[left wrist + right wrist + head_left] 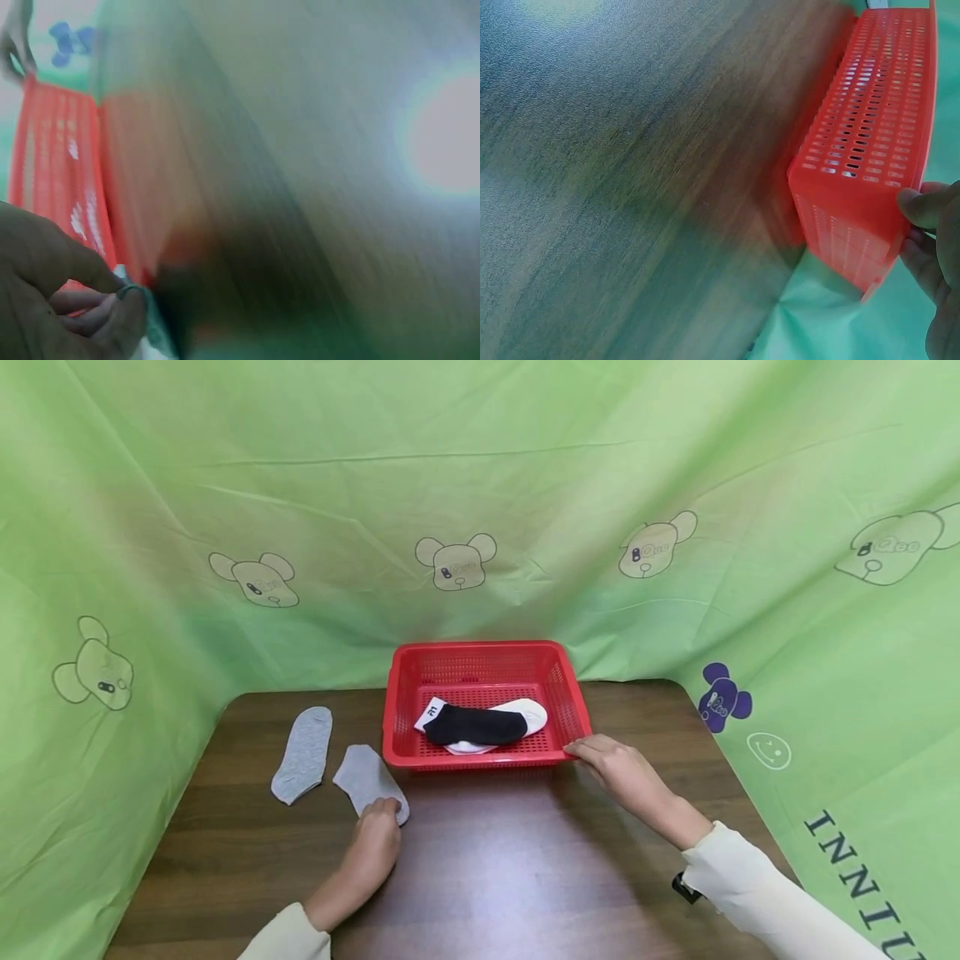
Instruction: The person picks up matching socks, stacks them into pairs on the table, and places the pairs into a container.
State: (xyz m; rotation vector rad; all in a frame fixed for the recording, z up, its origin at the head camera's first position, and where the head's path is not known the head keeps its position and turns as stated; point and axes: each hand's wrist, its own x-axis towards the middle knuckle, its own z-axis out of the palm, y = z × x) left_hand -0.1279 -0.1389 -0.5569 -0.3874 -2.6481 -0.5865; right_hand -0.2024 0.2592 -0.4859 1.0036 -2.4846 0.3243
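My left hand (377,842) pinches the toe end of a grey sock (365,779) on the table, left of the basket's near corner. In the left wrist view, thumb and fingertips close on a bit of its cloth (154,319). A second grey sock (305,752) lies flat farther left, touched by neither hand. My right hand (618,774) grips the rim of a red plastic basket (480,762) at its near right corner, the thumb on the near side in the right wrist view. Inside the basket a black sock with a white cuff (480,725) lies across white sock fabric (531,713).
The brown wooden table (510,877) carries the basket near its back edge. A green curtain (337,485) with bear prints hangs behind and along both sides. A dark band (686,888) sits at the right sleeve's cuff.
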